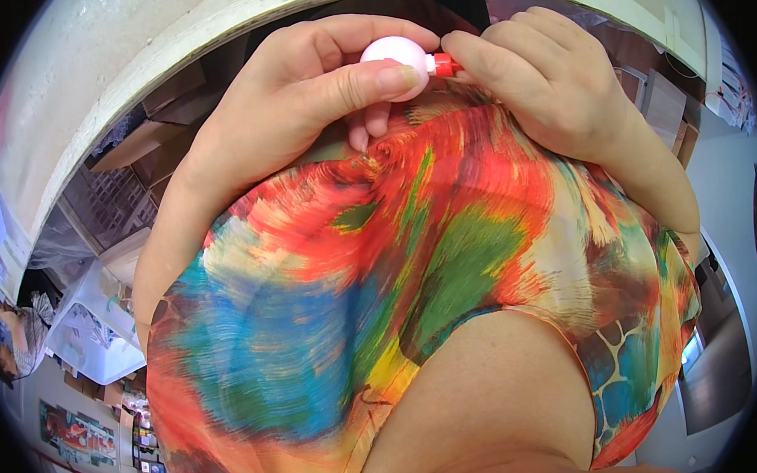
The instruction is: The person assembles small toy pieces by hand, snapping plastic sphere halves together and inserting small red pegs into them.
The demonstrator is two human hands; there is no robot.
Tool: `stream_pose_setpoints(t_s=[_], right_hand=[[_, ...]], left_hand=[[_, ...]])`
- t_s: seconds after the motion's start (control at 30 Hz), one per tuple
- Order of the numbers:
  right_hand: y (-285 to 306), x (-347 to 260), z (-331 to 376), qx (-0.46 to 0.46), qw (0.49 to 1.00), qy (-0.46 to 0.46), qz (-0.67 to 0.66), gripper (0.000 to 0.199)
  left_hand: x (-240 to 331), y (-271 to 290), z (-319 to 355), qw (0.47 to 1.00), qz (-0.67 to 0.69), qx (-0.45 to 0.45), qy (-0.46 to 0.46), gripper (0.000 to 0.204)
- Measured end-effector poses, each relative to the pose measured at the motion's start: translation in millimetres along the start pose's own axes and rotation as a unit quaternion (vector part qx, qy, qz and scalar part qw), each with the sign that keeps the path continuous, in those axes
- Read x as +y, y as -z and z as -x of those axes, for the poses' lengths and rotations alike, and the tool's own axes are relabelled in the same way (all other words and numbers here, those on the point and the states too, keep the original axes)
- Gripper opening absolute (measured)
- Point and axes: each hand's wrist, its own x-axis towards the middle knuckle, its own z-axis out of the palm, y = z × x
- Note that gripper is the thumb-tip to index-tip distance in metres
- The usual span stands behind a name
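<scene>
Between the thumb and fingers of my left hand (315, 81) sits a small, smooth pale pink ball (396, 54). A short white neck on its right side leads into a red cap-like piece (444, 64). My right hand (550, 78) is curled closed, with thumb and forefinger pinched at the outer end of that red piece. What lies inside the right fist is hidden. Both hands are held in front of my multicoloured top (380, 262), close to the table's edge.
The pale table edge (222, 26) curves along the far side, just beyond my hands. Cardboard boxes (138, 145) are below it on the left, beside a white plastic bin (101, 332). Another person (26, 336) is at the far left.
</scene>
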Motion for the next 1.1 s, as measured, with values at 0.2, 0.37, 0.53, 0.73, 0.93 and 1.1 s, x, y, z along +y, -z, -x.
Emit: stream_pose_setpoints(t_s=[0.2, 0.37, 0.53, 0.73, 0.93, 1.1], right_hand=[[0, 5, 1, 0.008, 1.0, 0.028, 0.012, 0.037], [-1, 6, 2, 0.012, 0.999, 0.042, 0.018, 0.035], [3, 2, 2, -0.057, 0.974, -0.13, -0.177, 0.019], [8, 2, -1, -0.144, 0.878, -0.265, -0.372, 0.02], [-5, 1, 8, -0.068, 0.95, -0.183, -0.244, 0.015], [-8, 0, 9, -0.051, 0.961, -0.169, -0.214, 0.012]], left_hand=[[-1, 2, -4, 0.999, 0.042, -0.02, 0.02, 0.04], [-3, 2, -4, 0.997, 0.069, -0.028, 0.028, 0.04], [0, 0, -3, 0.998, 0.051, -0.008, 0.029, 0.038], [0, -2, -2, 1.0, 0.017, 0.003, 0.019, 0.034], [1, -4, -1, 0.999, 0.011, 0.002, 0.032, 0.035], [-1, -1, -5, 0.998, 0.038, -0.016, 0.043, 0.035]])
